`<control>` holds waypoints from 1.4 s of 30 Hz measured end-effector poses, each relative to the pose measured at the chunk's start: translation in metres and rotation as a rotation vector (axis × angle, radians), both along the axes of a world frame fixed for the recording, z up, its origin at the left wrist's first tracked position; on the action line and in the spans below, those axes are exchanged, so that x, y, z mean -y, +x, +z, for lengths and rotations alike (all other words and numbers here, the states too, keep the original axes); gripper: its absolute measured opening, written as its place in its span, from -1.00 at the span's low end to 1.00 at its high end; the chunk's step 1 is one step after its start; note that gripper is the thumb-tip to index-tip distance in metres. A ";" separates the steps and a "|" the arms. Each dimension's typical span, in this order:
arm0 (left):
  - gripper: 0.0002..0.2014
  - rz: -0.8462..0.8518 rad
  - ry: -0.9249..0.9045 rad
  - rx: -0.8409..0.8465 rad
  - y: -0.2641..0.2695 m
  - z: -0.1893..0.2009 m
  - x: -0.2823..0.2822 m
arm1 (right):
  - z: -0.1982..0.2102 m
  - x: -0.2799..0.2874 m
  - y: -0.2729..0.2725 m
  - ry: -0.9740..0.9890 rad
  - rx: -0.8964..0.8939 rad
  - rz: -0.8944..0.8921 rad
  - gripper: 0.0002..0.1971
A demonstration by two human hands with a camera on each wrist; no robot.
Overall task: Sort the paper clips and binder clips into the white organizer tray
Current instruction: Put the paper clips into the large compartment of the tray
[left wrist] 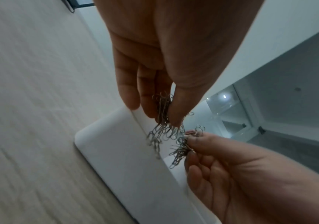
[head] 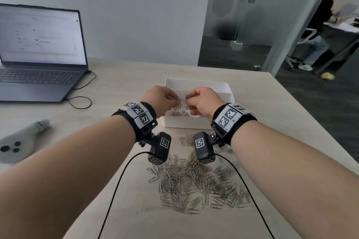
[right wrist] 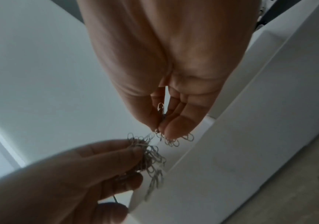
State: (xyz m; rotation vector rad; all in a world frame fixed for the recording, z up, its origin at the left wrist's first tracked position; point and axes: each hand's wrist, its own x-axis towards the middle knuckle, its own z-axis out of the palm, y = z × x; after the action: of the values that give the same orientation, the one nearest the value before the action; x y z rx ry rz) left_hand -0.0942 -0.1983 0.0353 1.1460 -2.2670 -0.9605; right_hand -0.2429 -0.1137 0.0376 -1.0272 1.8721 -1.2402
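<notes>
My left hand and right hand hover side by side over the white organizer tray. Each pinches a small bunch of silver paper clips. The left hand's bunch dangles from thumb and fingers above the tray's near wall. The right hand's bunch hangs from its fingertips close beside the left one. Several clips lie in the tray's near compartment. A big loose pile of paper clips is spread on the table in front of the tray. No binder clips are visible.
An open laptop with its cable sits at the back left of the pale wooden table. A grey handheld device lies at the left. Black wrist-camera cables trail over the table toward me. A person stands beyond the doorway, back right.
</notes>
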 end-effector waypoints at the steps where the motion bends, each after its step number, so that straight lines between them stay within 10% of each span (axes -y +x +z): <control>1: -0.82 0.002 -0.043 0.042 -0.002 0.000 0.001 | -0.002 0.003 0.001 0.023 -0.051 0.002 -0.85; 19: -0.85 -0.115 -0.209 0.162 0.036 -0.002 -0.061 | -0.003 -0.090 -0.002 0.264 -0.545 0.216 -0.80; 26: -0.05 -0.378 -0.137 0.677 0.037 -0.031 -0.105 | -0.025 -0.137 -0.010 0.569 -0.819 0.365 -0.39; 37: 0.04 -0.566 -0.151 0.663 0.054 -0.034 -0.137 | -0.027 -0.173 0.018 0.529 -0.829 0.578 -0.30; 42: 0.18 -0.405 -0.173 0.825 0.080 -0.016 -0.128 | -0.008 -0.184 -0.002 0.501 -0.772 0.392 -0.21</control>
State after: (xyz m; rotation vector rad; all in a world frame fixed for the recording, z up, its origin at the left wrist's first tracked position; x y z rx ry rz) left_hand -0.0147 -0.0706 0.0189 1.1611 -3.2549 -0.4164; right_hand -0.2449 0.0699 0.0293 -1.6019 2.1994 -0.1016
